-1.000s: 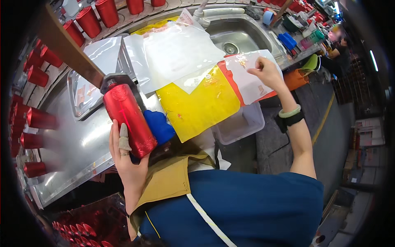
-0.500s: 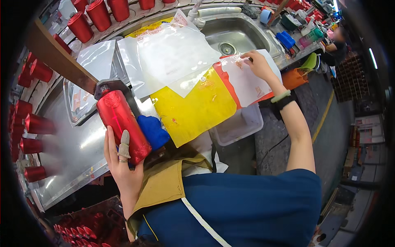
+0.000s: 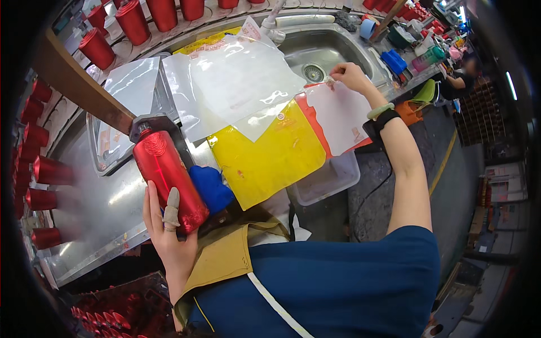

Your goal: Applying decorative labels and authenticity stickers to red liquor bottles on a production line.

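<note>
A shiny red metal bottle (image 3: 169, 177) lies tilted, its neck end at a dark holder (image 3: 151, 125) on a brown arm. My left hand (image 3: 172, 231) grips the bottle's lower end, with finger covers on one finger. At the right, the fingertips of my right hand (image 3: 352, 78) are pinched on a small thin piece of film (image 3: 331, 83). Below that hand lies a white sheet with reddish print (image 3: 341, 115), on top of a red sheet (image 3: 309, 107). A blue cloth (image 3: 209, 188) is bunched beside the bottle.
A yellow sheet (image 3: 270, 155) and large clear plastic sheets (image 3: 242, 79) cover the middle. Behind is a steel sink (image 3: 344, 50); a metal tray (image 3: 104, 160) stands left. Red cups (image 3: 96, 49) line the conveyor. A plastic tub (image 3: 332, 183) sits below, and another person (image 3: 462, 81) is far right.
My right hand has drawn up and its fingertips have closed, with a small film piece now showing at them. My left hand stays on the bottle. The red cups on the conveyor have shifted.
</note>
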Tool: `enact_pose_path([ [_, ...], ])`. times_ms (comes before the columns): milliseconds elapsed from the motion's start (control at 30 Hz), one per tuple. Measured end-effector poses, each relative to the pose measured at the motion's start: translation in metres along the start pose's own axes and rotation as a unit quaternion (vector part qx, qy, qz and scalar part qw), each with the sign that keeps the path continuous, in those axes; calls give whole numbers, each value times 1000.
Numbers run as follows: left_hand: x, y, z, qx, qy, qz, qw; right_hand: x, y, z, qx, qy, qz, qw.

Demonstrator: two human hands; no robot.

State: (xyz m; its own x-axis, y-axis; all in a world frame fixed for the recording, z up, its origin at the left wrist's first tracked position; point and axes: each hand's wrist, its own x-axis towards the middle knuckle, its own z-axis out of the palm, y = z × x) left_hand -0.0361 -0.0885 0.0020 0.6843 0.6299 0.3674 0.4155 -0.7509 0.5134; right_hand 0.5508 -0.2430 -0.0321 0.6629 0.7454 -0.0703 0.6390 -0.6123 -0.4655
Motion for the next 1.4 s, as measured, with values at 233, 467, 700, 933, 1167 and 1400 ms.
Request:
enact_pose_path([
  [233, 0, -2, 2, -3, -5, 0, 1000, -21, 3, -26, 101, -179, 157, 966],
  [467, 1, 1, 0, 7, 2, 3, 1000, -45, 78, -70, -57, 12, 92, 994],
  [700, 1, -1, 4, 18, 6, 18, 1000, -131, 126, -75, -74, -91, 414, 903],
  [933, -1, -1, 4, 14, 0, 8, 1000, -171, 132, -37, 342, -16, 511, 788],
  [1167, 2, -2, 2, 7, 0, 9, 1000, -161, 162, -50, 111, -81, 482, 865],
  [1400, -2, -11, 3, -3, 0, -3, 1000, -71, 26, -47, -151, 109, 54, 981],
])
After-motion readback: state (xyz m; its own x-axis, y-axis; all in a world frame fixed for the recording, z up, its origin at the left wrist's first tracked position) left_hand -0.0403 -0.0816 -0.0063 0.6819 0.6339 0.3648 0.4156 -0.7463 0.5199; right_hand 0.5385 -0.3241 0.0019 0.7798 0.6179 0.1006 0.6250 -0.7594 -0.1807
